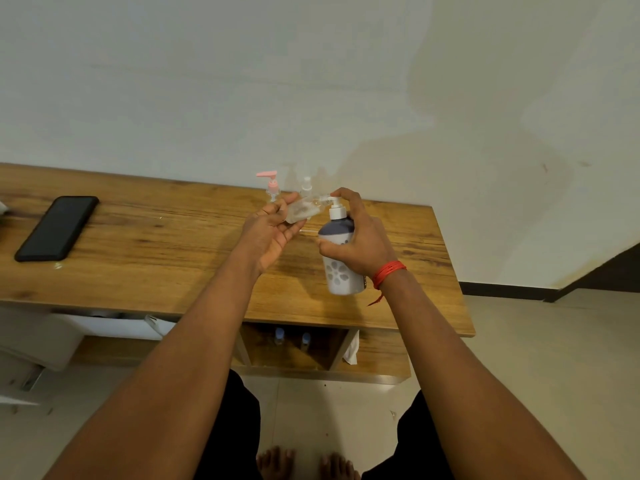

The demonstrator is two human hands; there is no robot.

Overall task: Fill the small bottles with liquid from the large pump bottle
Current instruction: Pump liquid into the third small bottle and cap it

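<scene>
My right hand (360, 237) grips the large white and dark pump bottle (341, 265), lifted and tilted above the wooden table (156, 244), with its index finger on the white pump head. My left hand (273, 230) holds a small clear bottle (303, 210) lying sideways, its mouth at the pump's spout. Behind the hands stand a small clear bottle with a pink pump (272, 185) and another small clear bottle with a clear cap (306, 186), close to the wall.
A black phone (57, 227) lies on the left part of the table. Two small blue-capped bottles (292, 339) stand on the shelf under the tabletop. The table's right edge is close to my right wrist, and my bare feet show on the tiled floor below.
</scene>
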